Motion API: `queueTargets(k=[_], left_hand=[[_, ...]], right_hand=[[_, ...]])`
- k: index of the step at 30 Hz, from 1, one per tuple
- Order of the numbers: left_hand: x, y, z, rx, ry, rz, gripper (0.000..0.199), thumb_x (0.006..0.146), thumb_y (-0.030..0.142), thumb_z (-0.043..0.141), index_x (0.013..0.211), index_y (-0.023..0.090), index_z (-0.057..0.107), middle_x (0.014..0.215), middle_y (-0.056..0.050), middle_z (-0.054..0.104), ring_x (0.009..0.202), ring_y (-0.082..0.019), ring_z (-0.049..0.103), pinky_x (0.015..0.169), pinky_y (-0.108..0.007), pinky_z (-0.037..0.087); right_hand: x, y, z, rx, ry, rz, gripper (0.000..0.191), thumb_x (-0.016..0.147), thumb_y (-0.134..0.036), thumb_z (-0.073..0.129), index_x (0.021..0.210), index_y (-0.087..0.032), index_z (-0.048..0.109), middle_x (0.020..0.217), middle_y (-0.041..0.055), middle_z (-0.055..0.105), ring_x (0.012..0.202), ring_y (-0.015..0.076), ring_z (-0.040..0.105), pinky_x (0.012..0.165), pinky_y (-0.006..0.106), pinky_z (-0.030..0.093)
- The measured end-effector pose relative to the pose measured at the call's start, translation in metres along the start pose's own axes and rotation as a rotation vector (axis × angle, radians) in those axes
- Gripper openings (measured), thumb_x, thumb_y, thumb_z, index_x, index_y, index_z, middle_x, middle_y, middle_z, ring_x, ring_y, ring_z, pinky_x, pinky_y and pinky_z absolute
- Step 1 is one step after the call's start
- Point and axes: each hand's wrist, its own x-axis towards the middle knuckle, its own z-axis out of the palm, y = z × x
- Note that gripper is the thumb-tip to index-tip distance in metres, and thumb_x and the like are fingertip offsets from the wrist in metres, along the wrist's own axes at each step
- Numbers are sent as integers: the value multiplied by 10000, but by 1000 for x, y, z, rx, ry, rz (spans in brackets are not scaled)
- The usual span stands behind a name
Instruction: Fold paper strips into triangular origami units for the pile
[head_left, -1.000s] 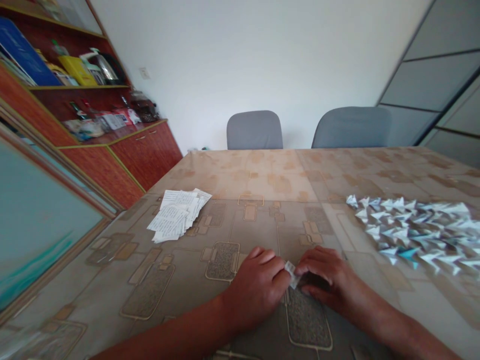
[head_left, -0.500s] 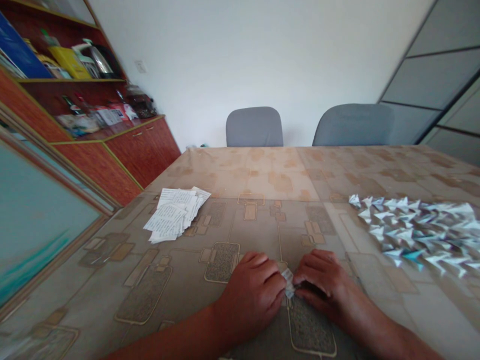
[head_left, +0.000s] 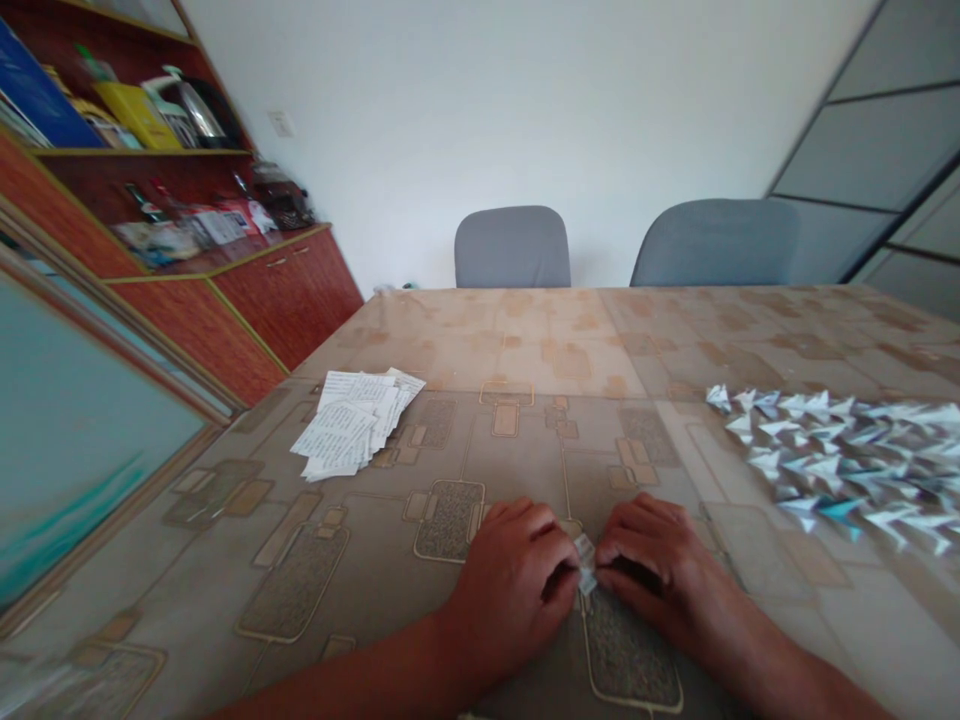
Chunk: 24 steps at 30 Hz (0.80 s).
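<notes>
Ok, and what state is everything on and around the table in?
Small paper: pinched, folds unclear
Left hand: fingers closed on the small paper
Right hand: fingers closed on it too
Paper slips: flat, loosely piled, overlapping
Paper shapes: folded, grouped in rows
Tablecloth: spread out
Cupboard doors: shut
Chairs: upright

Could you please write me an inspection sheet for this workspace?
Surface: patterned tablecloth, looks flat.
Things: small paper piece between the fingertips; printed paper slips in an overlapping pile at left; folded paper pieces in rows at right.
Clutter: bottles and bags on the cabinet.
Hands: left hand and right hand both pinch the small paper piece.
Cables: nothing seen.
Surroundings: two gray chairs, white wall.
</notes>
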Motion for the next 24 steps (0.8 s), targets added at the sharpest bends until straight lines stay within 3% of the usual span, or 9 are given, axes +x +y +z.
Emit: queueTargets(k=[5,13,24], left_hand=[[1,2,1,-40,20,-47,77,796,216,667,755,180,613,764,-6,583,763,-177,530,695,-309,342],[4,1,9,-33,58,-93,109,724,128,664,689,184,577,727,10,567,748,-167,527,678,-297,328],[3,3,10,-35,48,-117,149,710,123,676,688,184,542,730,18,553,751,-167,507,676,-302,304]], right_hand=[[1,-2,3,-3,19,30,148,833,-108,642,743,-223,614,735,-4,605,764,196,549,737,341,366],[1,0,9,-60,89,98,160,735,-75,667,705,-223,615,721,1,599,744,204,545,695,328,355],[0,-5,11,-99,54,195,154,741,-77,663,712,-218,608,753,15,587,777,230,528,733,374,356]])
